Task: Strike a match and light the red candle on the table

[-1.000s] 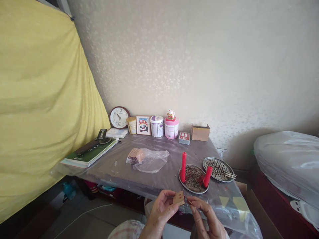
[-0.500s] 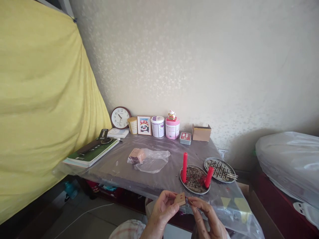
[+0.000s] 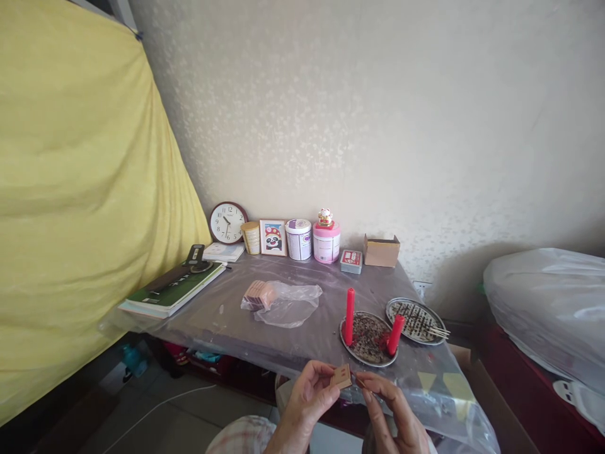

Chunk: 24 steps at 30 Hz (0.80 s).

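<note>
My left hand point(image 3: 309, 397) pinches a small tan card piece point(image 3: 341, 377) with little square holes, held just in front of the table's near edge. My right hand point(image 3: 390, 410) is closed in a pinch right beside the card's right edge; whatever its fingertips hold is too small to name. Just beyond the hands stand two red candles point(image 3: 349, 308) point(image 3: 394, 335) on a round metal plate point(image 3: 367, 340) covered with dark bits.
The plastic-covered table point(image 3: 222, 315) holds a clear bag with tan pieces point(image 3: 278, 299), a second plate with sticks point(image 3: 414, 320), books point(image 3: 172, 290), a clock point(image 3: 227, 222), tins, a framed picture and a cardboard box point(image 3: 380, 250). A yellow cloth hangs left. A plastic-wrapped bundle point(image 3: 548, 309) lies right.
</note>
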Each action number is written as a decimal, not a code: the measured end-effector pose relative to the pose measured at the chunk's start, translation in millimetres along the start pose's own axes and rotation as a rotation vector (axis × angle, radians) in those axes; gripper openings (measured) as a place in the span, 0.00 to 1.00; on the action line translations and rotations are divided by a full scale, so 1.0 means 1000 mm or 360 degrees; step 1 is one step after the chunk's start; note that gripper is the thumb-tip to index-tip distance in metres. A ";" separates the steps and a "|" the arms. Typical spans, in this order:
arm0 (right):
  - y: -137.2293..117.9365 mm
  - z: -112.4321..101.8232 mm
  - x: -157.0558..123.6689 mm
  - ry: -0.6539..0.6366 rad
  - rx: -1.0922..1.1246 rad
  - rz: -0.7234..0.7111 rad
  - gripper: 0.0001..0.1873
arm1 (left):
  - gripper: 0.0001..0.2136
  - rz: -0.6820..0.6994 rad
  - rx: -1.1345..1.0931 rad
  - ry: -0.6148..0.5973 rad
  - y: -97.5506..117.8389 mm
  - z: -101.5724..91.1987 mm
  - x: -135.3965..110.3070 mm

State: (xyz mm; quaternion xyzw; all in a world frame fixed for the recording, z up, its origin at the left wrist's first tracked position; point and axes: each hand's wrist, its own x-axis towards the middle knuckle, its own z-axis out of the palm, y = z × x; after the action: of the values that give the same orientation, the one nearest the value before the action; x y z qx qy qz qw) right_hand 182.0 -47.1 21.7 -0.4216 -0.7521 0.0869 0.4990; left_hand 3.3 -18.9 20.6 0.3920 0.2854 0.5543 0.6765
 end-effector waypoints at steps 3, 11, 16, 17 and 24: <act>0.004 -0.002 -0.002 -0.0036 -0.0030 -0.0047 0.16 | 0.14 -0.0007 0.0043 -0.0010 0.002 0.001 -0.001; 0.001 -0.001 -0.001 0.0020 0.0012 -0.0057 0.16 | 0.15 -0.0010 0.0097 0.0006 0.001 0.000 -0.001; -0.003 0.004 -0.001 0.0142 0.0021 0.0137 0.12 | 0.14 -0.0028 0.0109 -0.0041 0.005 0.001 -0.003; -0.003 0.005 -0.001 0.0141 0.0025 0.0166 0.11 | 0.14 -0.0025 0.0110 -0.0044 0.005 0.000 -0.004; -0.008 0.012 0.010 0.0469 0.0062 0.0313 0.06 | 0.14 0.0014 0.0136 0.0035 0.005 -0.002 -0.003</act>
State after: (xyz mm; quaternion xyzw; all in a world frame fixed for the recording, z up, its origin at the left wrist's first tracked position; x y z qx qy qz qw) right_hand 166.0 -41.4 26.9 -0.4915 -0.6242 0.0872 0.6010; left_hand -2.2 -21.0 23.8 0.4156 0.3145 0.5490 0.6535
